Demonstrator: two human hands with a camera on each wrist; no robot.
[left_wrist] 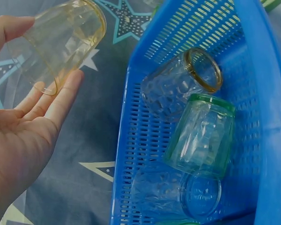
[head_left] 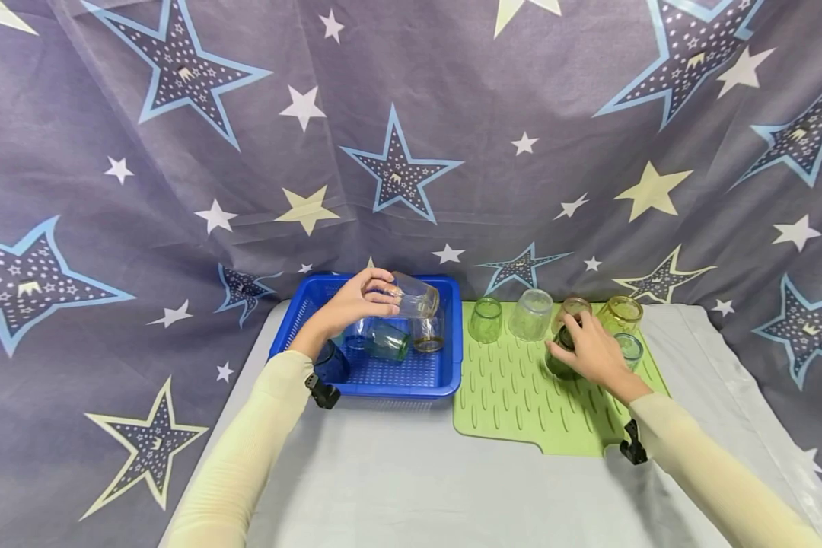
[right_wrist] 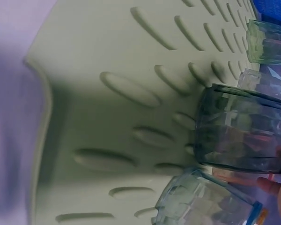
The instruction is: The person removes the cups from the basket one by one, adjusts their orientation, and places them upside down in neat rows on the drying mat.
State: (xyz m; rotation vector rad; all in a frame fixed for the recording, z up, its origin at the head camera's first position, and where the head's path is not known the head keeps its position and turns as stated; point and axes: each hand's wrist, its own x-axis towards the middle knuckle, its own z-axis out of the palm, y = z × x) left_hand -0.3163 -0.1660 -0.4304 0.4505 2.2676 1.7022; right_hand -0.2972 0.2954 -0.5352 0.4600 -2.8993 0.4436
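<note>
My left hand [head_left: 356, 303] pinches a clear, amber-tinted drinking glass [left_wrist: 61, 42], tilted, above the blue plastic basket [head_left: 400, 390]. Inside the basket lie a gold-rimmed clear glass [left_wrist: 168, 84], a green glass [left_wrist: 201, 136], a clear bluish glass [left_wrist: 178, 192] and a dark blue glass [head_left: 331, 364]. At the right, my right hand [head_left: 594, 352] grips a dark grey glass [right_wrist: 243, 131] from above, at the surface of the green drying mat [head_left: 507, 403]. Beside it is a light blue glass [head_left: 630, 350]. Whether the dark glass touches the mat I cannot tell.
Along the mat's back edge stand a green glass [head_left: 485, 321], a clear glass [head_left: 530, 316], a brownish glass [head_left: 575, 307] and a yellow glass [head_left: 620, 313], upside down. A star-patterned curtain [head_left: 452, 91] hangs behind the white-covered table [head_left: 418, 479].
</note>
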